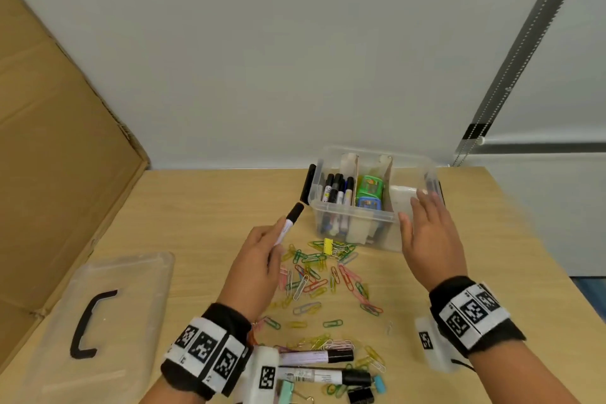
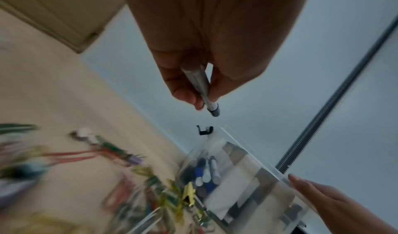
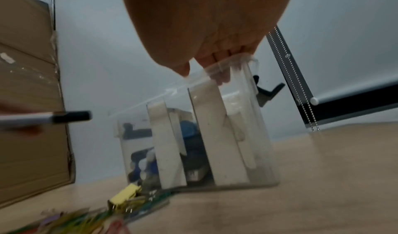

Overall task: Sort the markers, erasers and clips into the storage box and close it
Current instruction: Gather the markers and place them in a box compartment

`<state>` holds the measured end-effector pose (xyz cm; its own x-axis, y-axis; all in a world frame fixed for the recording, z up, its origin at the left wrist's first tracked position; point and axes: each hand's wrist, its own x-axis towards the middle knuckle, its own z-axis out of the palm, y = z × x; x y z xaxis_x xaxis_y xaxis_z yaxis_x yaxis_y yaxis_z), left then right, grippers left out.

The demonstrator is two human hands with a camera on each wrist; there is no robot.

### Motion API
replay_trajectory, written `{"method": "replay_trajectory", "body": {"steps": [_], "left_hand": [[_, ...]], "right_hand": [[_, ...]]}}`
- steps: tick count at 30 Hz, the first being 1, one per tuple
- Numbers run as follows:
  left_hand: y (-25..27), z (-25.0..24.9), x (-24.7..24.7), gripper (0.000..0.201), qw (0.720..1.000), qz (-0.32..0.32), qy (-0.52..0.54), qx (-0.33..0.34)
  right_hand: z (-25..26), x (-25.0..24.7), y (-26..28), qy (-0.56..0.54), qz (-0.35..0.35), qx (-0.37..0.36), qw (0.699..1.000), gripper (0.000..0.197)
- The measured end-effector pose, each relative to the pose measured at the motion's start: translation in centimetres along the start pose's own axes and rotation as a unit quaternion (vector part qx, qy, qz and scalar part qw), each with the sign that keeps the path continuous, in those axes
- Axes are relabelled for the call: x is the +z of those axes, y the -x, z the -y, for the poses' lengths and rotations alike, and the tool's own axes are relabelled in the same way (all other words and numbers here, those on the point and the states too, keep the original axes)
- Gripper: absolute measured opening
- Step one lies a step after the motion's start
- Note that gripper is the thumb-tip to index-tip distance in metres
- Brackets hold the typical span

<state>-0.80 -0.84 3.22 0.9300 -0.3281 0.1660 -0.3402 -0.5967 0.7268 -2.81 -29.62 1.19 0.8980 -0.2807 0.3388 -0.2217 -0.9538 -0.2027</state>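
From the head camera, my left hand (image 1: 259, 259) pinches a white marker with a black cap (image 1: 289, 221), cap aimed up and forward at the clear plastic storage box with cardboard dividers (image 1: 352, 218) just ahead of it. I judge it is angled that way so it can drop in beside the markers already standing in the compartment nearest this hand. My right hand (image 1: 429, 233) lies with straight fingers against the box's right end, I think to steady it. Coloured paper clips (image 1: 314, 275) are scattered between both hands, two more markers (image 1: 323, 366) lie near my left wrist, and the clear lid with a black handle (image 1: 98, 315) sits well left of it.

At the left wrist, thumb and fingers (image 2: 185, 91) clamp the marker barrel, above the box's open top.

At the right wrist, my fingertips (image 3: 217, 62) touch the box rim, gripping nothing that I can see; the marker comes in from the left.
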Motion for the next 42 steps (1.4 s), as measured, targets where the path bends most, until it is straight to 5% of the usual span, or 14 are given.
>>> {"method": "replay_trajectory", "body": {"steps": [5,10,15,19,22,30,33,36,39,42], "left_hand": [[-6.8,-5.0,3.7,0.062,0.988,-0.03,-0.145,0.05],[-12.4,-7.6,6.8,0.055,0.95,0.055,-0.308,0.011],[-14.0,-8.0,7.9,0.042,0.947,0.129,-0.293,-0.023],[-10.6,-8.4,5.6,0.052,0.984,0.066,-0.166,0.011],[-5.5,-6.9,3.2,0.041,0.988,0.016,-0.143,0.063],[5.6,-0.1,0.7,0.014,0.969,0.182,-0.167,-0.008],[7.0,1.6,1.1,0.015,0.96,0.233,-0.154,-0.011],[7.2,2.3,1.6,0.022,0.948,0.267,-0.174,0.009],[7.0,2.2,2.1,0.022,0.935,0.29,-0.2,0.045],[6.6,2.1,2.5,0.02,0.923,0.305,-0.226,0.061]], "right_hand": [[0.2,0.9,0.3,-0.003,-0.02,-0.006,1.0,0.062],[0.2,0.8,0.4,-0.007,-0.025,-0.017,0.999,0.06],[-0.1,0.7,0.6,0.004,-0.025,-0.035,0.999,0.057],[-0.5,1.0,0.7,-0.002,-0.029,-0.053,0.998,0.055],[-0.7,1.4,0.8,-0.002,-0.031,-0.062,0.998,0.056],[0.2,0.7,2.3,-0.023,-0.025,-0.065,0.997,0.054],[2.5,-0.8,4.9,-0.065,-0.023,-0.163,0.984,0.043],[4.6,-2.0,8.1,-0.126,0.124,-0.269,0.947,0.013],[5.8,-1.7,10.2,-0.095,0.327,-0.273,0.9,0.015],[6.5,-1.1,11.1,-0.045,0.369,-0.266,0.89,0.025]]}}
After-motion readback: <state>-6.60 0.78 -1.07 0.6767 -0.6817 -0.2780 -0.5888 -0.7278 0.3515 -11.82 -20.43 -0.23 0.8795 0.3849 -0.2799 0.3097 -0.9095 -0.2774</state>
